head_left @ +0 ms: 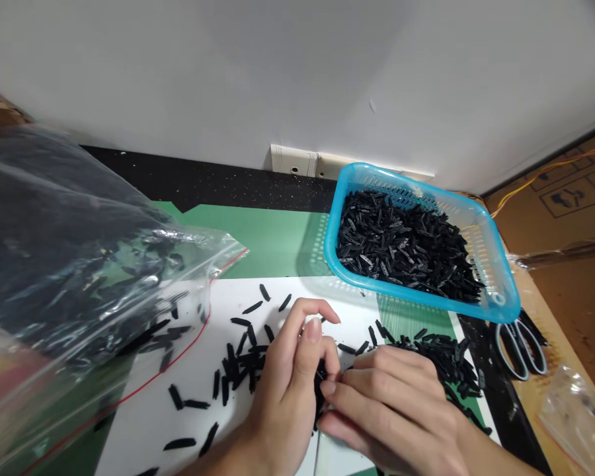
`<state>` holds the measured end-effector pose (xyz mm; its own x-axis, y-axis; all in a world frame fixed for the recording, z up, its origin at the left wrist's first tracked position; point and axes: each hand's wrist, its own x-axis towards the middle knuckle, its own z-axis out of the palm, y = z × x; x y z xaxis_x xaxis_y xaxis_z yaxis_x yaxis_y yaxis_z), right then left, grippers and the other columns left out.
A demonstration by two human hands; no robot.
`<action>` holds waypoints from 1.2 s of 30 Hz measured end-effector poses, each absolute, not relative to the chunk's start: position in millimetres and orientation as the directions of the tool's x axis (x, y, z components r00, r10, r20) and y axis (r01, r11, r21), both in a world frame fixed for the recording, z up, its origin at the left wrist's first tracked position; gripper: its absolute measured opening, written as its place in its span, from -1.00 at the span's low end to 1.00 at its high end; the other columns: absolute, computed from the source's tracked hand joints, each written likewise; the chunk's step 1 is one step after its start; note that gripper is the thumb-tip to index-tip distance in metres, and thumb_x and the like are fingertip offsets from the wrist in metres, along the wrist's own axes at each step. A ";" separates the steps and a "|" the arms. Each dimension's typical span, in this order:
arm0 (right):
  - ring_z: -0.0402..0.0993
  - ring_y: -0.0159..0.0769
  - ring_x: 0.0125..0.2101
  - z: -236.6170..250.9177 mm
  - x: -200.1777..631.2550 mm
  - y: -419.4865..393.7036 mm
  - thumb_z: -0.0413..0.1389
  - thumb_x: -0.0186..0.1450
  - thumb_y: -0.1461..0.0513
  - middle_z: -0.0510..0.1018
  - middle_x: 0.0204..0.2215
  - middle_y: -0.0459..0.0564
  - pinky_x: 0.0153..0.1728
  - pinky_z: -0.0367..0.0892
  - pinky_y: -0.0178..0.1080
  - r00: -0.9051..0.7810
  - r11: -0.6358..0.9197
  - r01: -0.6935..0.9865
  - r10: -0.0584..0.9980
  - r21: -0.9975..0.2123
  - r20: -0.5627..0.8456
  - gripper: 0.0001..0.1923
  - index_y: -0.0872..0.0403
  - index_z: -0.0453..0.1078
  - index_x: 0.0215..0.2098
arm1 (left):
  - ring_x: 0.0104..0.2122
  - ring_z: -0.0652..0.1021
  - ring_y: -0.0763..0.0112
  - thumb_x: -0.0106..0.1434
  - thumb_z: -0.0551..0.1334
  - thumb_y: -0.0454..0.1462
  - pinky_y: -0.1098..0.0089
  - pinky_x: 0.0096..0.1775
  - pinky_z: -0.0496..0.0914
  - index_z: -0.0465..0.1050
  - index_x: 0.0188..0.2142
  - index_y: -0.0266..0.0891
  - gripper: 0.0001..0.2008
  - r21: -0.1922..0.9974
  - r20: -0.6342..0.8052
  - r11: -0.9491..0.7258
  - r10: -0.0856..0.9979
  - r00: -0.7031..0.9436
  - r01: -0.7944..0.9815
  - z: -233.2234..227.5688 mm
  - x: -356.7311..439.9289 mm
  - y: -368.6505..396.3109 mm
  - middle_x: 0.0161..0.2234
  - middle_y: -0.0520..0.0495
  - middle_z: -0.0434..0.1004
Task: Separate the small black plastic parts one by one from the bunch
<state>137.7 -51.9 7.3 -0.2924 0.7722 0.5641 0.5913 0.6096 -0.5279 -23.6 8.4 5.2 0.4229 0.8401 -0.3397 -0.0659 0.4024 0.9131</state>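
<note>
My left hand (297, 370) is curled, its thumb raised against the bent fingers, with dark pieces (320, 387) showing at its palm side. Against it, my right hand (391, 403) has thumb and fingertips pinched together; what they grip is hidden. Small elongated black strips lie around both hands: a loose pile (245, 363) to the left and a denser pile (441, 360) to the right. Beneath them is a white sheet (143, 423) on a green surface (258, 238). A pale narrow strip (323, 456) shows below the hands.
A blue plastic basket (331, 248) full of similar black strips stands at the back right. A large clear zip bag (104, 317) with black pieces covers the left side. Scissors (520, 350), a small clear bag (570, 416) and a cardboard box (555, 211) are at right. A wall (258, 73) rises behind.
</note>
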 end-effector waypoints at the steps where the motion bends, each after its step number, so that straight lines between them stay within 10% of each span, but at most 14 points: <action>1: 0.72 -0.21 -0.39 5.5 138.1 -50.9 0.29 0.55 0.27 0.80 -0.32 0.08 -0.46 0.57 -0.19 -0.294 0.616 0.581 0.768 -0.531 0.569 -0.80 0.22 0.62 0.08 | -0.60 0.27 0.48 0.63 0.06 0.18 0.51 -0.52 0.18 0.38 -0.12 -0.09 -0.56 0.921 -0.325 0.384 0.851 0.413 -0.064 4.2 -23.6 8.2 -0.58 0.20 0.30; 13: 0.62 -0.31 -0.56 -2.1 133.9 -55.6 0.33 0.50 0.37 0.75 -0.43 0.02 -0.59 0.33 -0.22 -0.307 0.662 0.602 0.708 -0.446 0.637 -0.91 0.27 0.63 -0.05 | -0.64 0.27 0.48 0.66 0.07 0.09 0.48 -0.53 0.17 0.34 -0.11 -0.09 -0.64 0.897 -0.338 0.426 0.833 0.438 -0.119 2.2 -29.7 3.9 -0.62 0.21 0.34; 24: 0.62 -0.35 -0.52 -2.9 143.3 -48.9 0.23 0.61 0.24 0.70 -0.46 0.00 -0.49 0.48 -0.30 -0.144 0.633 0.429 0.752 -0.644 0.643 -0.81 0.20 0.59 -0.15 | -0.67 0.16 0.53 0.57 0.16 0.19 0.52 -0.55 0.11 0.36 -0.23 -0.12 -0.53 0.903 -0.374 0.428 0.821 0.431 -0.032 -0.7 -25.3 7.7 -0.69 0.24 0.21; 36: 0.42 -0.46 -0.62 1.0 152.5 -38.4 0.35 0.49 0.20 0.59 -0.58 -0.19 -0.56 0.38 -0.40 0.149 0.125 0.028 0.981 -0.992 0.127 -0.85 0.07 0.57 -0.24 | -0.62 0.13 0.50 0.57 0.22 0.13 0.40 -0.47 0.05 0.45 -0.32 -0.16 -0.52 0.898 -0.382 0.440 0.750 0.541 0.025 2.4 -27.7 5.1 -0.69 0.19 0.20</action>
